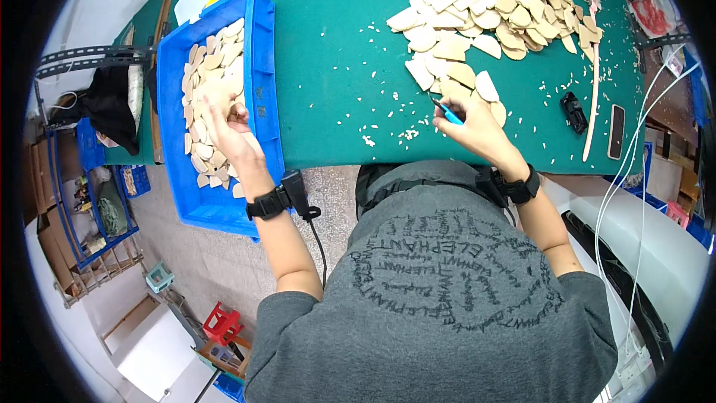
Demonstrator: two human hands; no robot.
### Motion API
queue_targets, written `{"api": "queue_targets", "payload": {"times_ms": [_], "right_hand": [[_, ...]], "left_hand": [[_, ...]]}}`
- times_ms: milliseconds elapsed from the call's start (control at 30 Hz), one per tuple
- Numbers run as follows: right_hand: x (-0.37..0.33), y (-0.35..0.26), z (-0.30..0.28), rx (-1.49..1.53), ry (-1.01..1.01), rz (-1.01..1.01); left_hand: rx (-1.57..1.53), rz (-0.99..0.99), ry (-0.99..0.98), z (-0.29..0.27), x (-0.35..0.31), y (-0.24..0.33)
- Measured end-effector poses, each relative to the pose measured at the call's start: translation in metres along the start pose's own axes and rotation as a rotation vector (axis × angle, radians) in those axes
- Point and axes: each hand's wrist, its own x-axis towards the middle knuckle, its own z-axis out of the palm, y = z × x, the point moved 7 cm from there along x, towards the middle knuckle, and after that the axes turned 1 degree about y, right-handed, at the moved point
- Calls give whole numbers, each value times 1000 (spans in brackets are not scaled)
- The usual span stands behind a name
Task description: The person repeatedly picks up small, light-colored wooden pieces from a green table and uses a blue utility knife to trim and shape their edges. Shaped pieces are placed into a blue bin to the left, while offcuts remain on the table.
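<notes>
My left hand [237,138] is over the blue plastic crate [262,97], its fingers apart. Just beyond its fingertips is a pale flat piece [218,92], slightly blurred; I cannot tell whether it touches them. Many beige flat pieces with rounded edges [212,60] fill the crate. At the near edge of the green table, my right hand [477,131] is closed round a small blue-handled tool [450,114] with a thin dark tip. Its exact kind does not show. Several similar pale pieces [461,75] lie right beyond that hand.
A large heap of beige pieces [514,7] covers the table's far right. Small white scraps [408,134] are scattered over the green surface [328,67]. To the right lie a black device [573,113], a long thin stick [594,104] and a phone [616,132]. White cables [634,142] hang there.
</notes>
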Motion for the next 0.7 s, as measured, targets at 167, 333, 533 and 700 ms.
{"api": "queue_targets", "payload": {"times_ms": [167,333,533,700], "right_hand": [[-21,38,2,57,48,139],[-33,32,-10,115,39,241],[-34,31,-27,128,136,194],[-16,1,-40,-8,219,43]], "left_hand": [[62,-207,13,41,2,-85],[1072,-154,-718,175,-81,-216],[621,-60,-670,206,-99,-192],[262,-315,-906,204,-122,-107]]}}
